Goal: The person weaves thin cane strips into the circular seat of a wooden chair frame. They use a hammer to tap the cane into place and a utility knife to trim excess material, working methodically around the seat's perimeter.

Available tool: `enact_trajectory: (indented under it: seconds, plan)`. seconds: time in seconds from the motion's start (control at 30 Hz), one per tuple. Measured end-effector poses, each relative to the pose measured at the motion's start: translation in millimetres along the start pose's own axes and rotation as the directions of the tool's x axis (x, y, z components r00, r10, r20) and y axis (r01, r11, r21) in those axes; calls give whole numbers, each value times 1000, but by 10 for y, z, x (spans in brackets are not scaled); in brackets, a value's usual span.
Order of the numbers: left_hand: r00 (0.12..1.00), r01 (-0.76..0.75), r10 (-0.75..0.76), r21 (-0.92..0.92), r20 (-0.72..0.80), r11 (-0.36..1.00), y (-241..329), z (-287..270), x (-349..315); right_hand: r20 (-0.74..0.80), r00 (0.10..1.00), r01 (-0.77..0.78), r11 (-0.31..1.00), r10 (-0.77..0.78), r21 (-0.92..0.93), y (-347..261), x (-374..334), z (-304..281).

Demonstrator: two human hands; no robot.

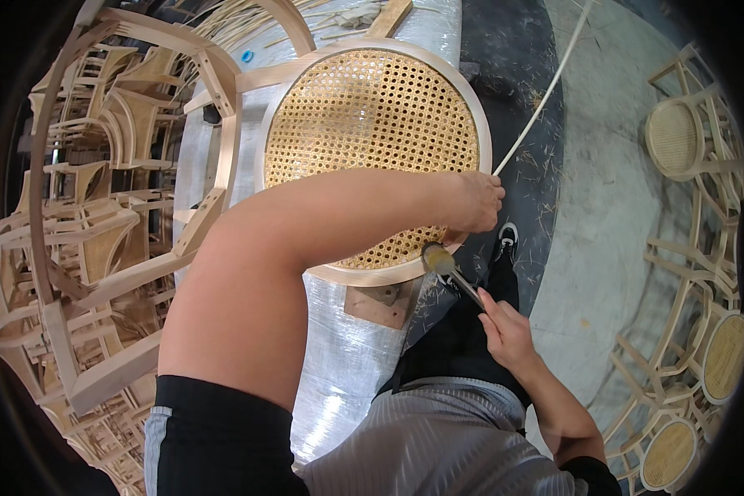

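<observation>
A round wooden chair seat (484,132) with a woven cane panel (372,124) lies in front of me. My left hand (475,202) reaches across it to the right rim, fingers closed on a long, pale cane strip (541,99). From those fingers the strip runs out to the upper right, well past the seat. In my right hand (508,331) is a small mallet (440,261) with a yellowish head and a dark handle. The mallet head is at the seat's lower right rim, just below my left hand; whether it touches the wood I cannot tell.
The seat lies over a plastic-wrapped surface (339,355), with a wooden block (380,304) below its rim. Wooden chair frames (99,207) are stacked at the left. More cane-seated chairs (676,136) stand along the right. Loose cane strips (248,25) lie at the top; scraps litter the dark mat (521,157).
</observation>
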State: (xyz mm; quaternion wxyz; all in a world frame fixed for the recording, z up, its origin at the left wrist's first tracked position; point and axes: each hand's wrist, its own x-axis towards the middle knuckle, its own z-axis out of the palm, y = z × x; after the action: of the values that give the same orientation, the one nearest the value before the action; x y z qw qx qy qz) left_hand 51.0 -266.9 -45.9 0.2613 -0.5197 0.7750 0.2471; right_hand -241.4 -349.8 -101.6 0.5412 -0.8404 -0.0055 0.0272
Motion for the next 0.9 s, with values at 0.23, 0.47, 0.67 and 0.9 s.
enact_trajectory:
  seconds: [0.23,0.47,0.67,0.9]
  plan:
    - [1000,21,-21,-22,3,1000,-105,-89,-67,28,999,-29,998,31,-51,45,60,-12]
    - [997,31,-29,-25,76,999,-63,-44,58,9,999,34,999,-34,-7,-138,70,-111]
    - [992,40,-40,1,122,999,14,-137,129,52,997,64,992,-59,-105,-81,158,-128]
    - [994,10,-12,16,104,1000,-21,-146,179,53,987,154,984,-150,-88,-152,149,-61]
